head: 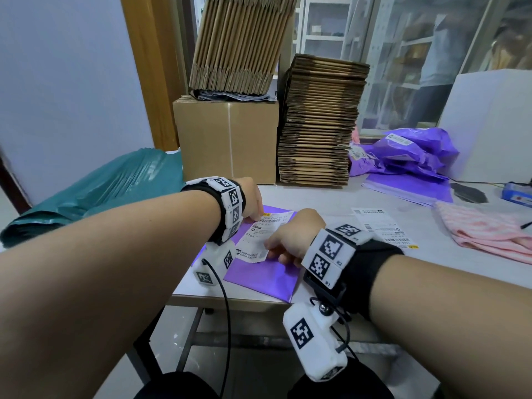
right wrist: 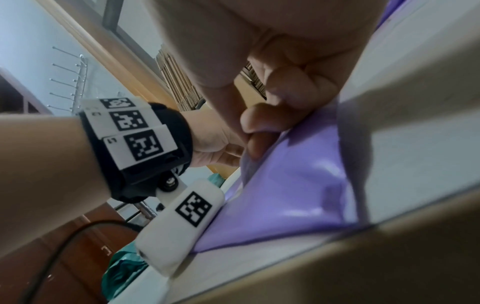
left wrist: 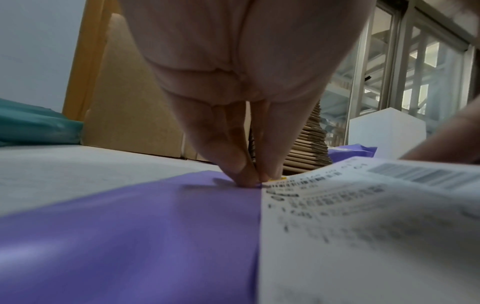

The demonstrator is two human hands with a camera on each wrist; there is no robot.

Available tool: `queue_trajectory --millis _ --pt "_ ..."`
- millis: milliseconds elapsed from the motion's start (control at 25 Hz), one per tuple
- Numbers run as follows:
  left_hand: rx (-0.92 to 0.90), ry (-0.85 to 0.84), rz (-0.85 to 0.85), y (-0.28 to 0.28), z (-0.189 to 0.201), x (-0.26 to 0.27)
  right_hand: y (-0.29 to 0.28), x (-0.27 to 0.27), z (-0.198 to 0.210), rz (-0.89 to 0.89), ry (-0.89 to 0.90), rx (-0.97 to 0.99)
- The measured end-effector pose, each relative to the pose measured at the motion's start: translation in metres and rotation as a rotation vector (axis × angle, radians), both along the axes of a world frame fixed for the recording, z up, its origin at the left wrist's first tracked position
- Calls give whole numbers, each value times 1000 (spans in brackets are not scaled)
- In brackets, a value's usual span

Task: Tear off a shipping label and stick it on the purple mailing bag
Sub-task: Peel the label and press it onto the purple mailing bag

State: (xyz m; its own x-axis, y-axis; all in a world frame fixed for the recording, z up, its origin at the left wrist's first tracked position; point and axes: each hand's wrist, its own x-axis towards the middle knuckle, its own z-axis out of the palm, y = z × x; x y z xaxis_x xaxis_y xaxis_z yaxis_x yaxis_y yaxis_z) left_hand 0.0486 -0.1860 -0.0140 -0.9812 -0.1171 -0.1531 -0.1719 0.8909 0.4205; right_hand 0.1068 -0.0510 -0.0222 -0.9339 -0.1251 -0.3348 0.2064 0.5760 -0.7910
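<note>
A purple mailing bag [head: 259, 276] lies flat on the white table by its front edge. Over it stretches a white shipping label [head: 259, 237] printed with barcodes. My left hand [head: 257, 218] pinches the label's far corner and holds it down on the bag; the left wrist view shows the fingertips [left wrist: 249, 179] meeting at that corner, with the label [left wrist: 363, 222] and bag [left wrist: 130, 226] below. My right hand [head: 270, 246] pinches the label's near end, which curls up off the bag. In the right wrist view, my right hand [right wrist: 250, 142] holds that edge above the bag [right wrist: 285, 195].
A second label sheet [head: 383, 227] lies to the right, then a pink cloth [head: 489, 240]. More purple bags [head: 408, 156] are piled at the back right. A cardboard box [head: 227, 139], flattened cartons [head: 319, 125] and green bags [head: 95, 191] line the back and left.
</note>
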Motion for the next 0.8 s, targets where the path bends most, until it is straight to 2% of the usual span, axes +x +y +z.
queue_trajectory --millis 120,240,400,440,520,640,720,800 --pt "-167 -28 -54 6 2 3 2 0 3 19 19 34" --pt "-248 -61 -122 9 3 7 5 0 13 13 32 52" --pt "-326 -80 -179 4 4 9 7 -16 18 19 393 356" --pt "-339 -78 -194 3 3 10 7 -19 19 65 426 390" --pt "-345 -71 -236 0 0 11 3 -22 17 239 422 421" --pt "-314 -68 -254 -2 -3 13 -3 -26 7 453 361 607" --pt "-294 -71 -242 -2 -2 13 1 -32 5 466 360 723" --pt "-287 -77 -226 -2 -2 14 8 -35 7 411 375 749"
